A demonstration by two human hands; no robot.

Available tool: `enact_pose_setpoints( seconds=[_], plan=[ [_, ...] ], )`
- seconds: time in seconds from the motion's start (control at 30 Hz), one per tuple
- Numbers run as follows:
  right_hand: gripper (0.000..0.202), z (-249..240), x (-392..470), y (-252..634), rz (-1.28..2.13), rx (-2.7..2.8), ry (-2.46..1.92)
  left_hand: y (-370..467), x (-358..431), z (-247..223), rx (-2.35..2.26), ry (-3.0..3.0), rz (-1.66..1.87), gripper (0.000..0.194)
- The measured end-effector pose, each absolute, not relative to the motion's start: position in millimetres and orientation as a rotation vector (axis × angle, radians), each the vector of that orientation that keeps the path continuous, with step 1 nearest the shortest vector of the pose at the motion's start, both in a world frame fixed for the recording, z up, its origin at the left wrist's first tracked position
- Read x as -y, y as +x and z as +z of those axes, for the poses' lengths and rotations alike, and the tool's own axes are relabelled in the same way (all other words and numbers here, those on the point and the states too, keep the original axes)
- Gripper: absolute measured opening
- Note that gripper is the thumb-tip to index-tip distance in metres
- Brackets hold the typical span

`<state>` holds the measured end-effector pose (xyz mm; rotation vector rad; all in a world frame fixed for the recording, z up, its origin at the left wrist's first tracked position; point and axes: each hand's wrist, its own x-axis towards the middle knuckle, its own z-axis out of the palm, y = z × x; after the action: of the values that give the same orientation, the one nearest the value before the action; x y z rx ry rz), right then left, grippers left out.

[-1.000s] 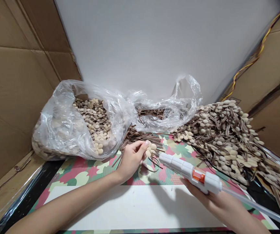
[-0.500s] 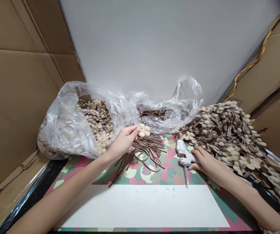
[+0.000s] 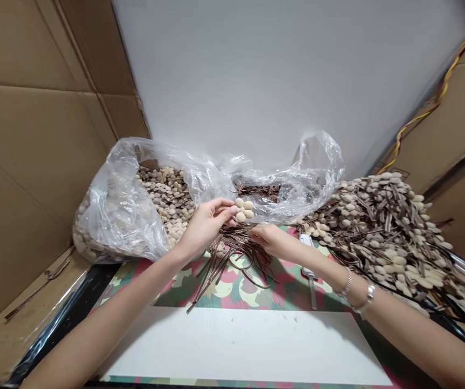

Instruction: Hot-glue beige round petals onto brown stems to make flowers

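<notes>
Between the thumb and fingers of my left hand is a cream flower-shaped piece with rounded petals, raised above the mat. My right hand is at the right side of a pile of thin brown strips; its fingers are pressed together, and what they hold, if anything, is too small to make out. The white glue gun rests on the patterned mat, partly hidden behind my right forearm.
A clear plastic bag of petal pieces stands at the left, another bag with brown strips at the back. Finished-looking flowers with stems are heaped at the right. A white sheet lies in front, cardboard walls at the sides.
My right hand has let go of the glue gun and moved left to the brown strips. My left hand still holds the flower piece, now turned more toward the camera.
</notes>
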<state>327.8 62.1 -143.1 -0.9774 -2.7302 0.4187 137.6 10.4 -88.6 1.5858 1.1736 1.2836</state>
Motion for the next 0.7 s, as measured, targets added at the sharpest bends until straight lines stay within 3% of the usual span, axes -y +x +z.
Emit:
enact_pose_setpoints(
  seconds=[0.27, 0.47, 0.7],
  plan=[
    [0.012, -163, -98, 292, 0.414, 2.713, -0.968, 126, -18, -90, -1.111, 1.581, 1.292, 0.023],
    [0.005, -144, -93, 306, 0.525, 2.76, -0.879, 123, -18, -88, -1.1, 1.631, 1.282, 0.022],
    [0.03, -111, -99, 332, 0.629, 2.693, -0.914, 122, -18, -82, -1.114, 1.572, 1.273, 0.02]
  ],
)
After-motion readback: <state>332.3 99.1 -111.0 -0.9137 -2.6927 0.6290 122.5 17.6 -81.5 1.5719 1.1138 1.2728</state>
